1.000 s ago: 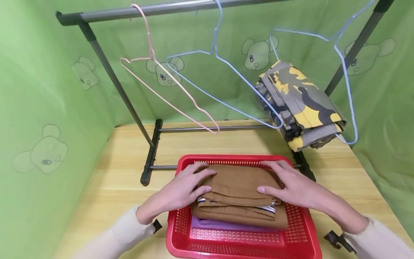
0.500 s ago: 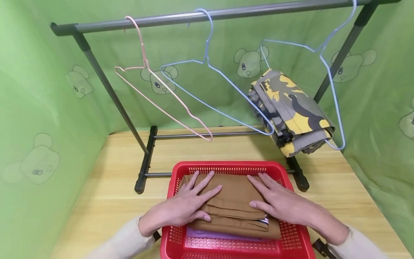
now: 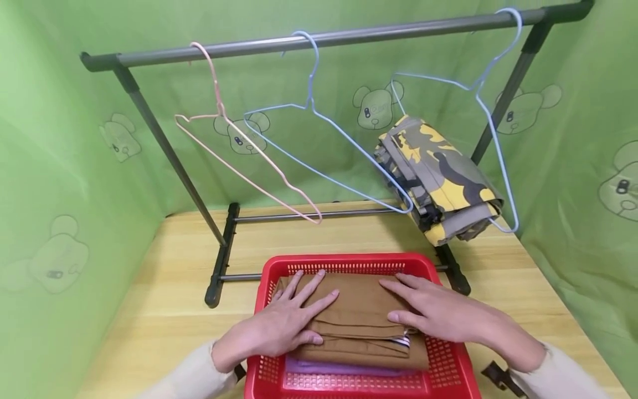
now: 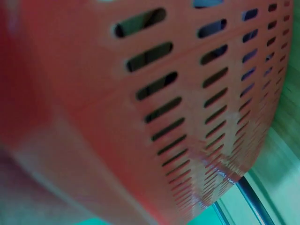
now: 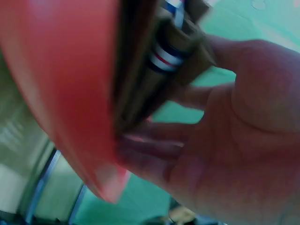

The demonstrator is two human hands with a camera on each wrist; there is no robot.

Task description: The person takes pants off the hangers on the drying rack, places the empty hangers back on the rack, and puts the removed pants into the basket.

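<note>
A folded brown garment (image 3: 356, 305) with a striped trim lies in a red plastic basket (image 3: 349, 257), on top of a purple cloth (image 3: 344, 368). My left hand (image 3: 286, 327) rests on its left part, fingers spread and fairly straight. On the other side, my right hand (image 3: 438, 307) touches the right part with extended fingers and thumb. Perforated basket wall (image 4: 197, 108) fills most of the left wrist view, where the fingers are hidden. In the right wrist view, the right hand (image 5: 234, 126) is beside the striped edge (image 5: 164, 58) of the garment.
Behind the basket stands a metal rack (image 3: 359, 37). From its bar hang a pink hanger (image 3: 219, 111), a blue hanger (image 3: 311, 102) and another blue hanger (image 3: 478, 83) bearing a folded camouflage garment (image 3: 443, 177). Green fabric (image 3: 50, 166) surrounds the wooden tabletop (image 3: 164, 293).
My hands have gone from the garment's sides to lying flatter on its top, the left fingers spreading out. The head view has tilted, so the rack's bar appears lower.
</note>
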